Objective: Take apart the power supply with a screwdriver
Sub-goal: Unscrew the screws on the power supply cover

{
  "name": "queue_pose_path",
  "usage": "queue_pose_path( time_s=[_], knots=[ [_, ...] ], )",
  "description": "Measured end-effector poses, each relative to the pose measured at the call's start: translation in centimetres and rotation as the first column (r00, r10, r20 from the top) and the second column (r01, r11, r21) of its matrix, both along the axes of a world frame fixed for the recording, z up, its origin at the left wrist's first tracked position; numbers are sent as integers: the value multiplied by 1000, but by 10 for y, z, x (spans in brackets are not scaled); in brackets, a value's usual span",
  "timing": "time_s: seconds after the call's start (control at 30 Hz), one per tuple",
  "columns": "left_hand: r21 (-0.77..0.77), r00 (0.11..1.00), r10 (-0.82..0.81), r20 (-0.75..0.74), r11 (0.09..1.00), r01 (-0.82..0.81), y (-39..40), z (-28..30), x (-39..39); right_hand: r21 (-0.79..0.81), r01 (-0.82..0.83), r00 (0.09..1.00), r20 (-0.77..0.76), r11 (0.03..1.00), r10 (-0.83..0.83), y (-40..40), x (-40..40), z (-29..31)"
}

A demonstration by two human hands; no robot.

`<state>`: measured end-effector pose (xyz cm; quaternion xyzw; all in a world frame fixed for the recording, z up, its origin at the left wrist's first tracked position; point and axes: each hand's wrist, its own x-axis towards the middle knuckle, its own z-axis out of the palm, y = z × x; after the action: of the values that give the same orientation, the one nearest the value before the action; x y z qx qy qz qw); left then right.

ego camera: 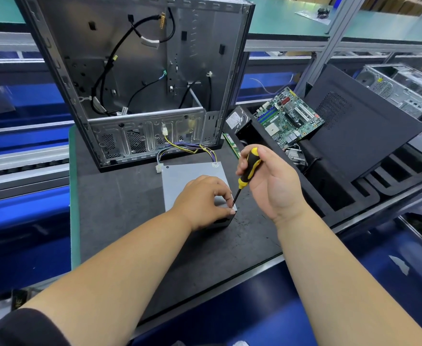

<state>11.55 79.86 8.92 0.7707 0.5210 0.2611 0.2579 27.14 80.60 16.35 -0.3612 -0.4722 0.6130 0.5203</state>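
Observation:
A grey metal power supply (180,174) lies flat on the dark mat, its yellow and purple cables (180,146) running back toward the case. My left hand (202,202) rests on its near right corner, fingers pinched around the screwdriver's tip. My right hand (272,181) grips a black and yellow screwdriver (248,168) by the handle. The shaft slants down and left, with the tip on the power supply's near right corner.
An open, stripped computer case (140,78) stands upright behind the power supply. To the right a black foam tray (329,193) holds a motherboard (288,118), a hard drive (237,118) and a black side panel (362,131). The dark mat (120,201) ends at a green edge on the left.

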Motion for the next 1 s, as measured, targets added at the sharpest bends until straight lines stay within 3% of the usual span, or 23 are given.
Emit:
queue_pose_path(
  time_s=[0.17, 0.63, 1.0],
  knots=[
    [-3, 1000, 0, 2, 1000, 0, 0, 0, 0, 11, -14, 999, -47, 1000, 14, -3, -7, 0],
    [2, 1000, -14, -13, 1000, 14, 0, 2, 0, -5, -10, 998, 59, 1000, 10, 0, 0, 7],
    [-9, 1000, -9, -4, 1000, 9, -1, 3, 0, -9, -20, 1000, 3, 1000, 20, -2, -12, 6]
  ],
)
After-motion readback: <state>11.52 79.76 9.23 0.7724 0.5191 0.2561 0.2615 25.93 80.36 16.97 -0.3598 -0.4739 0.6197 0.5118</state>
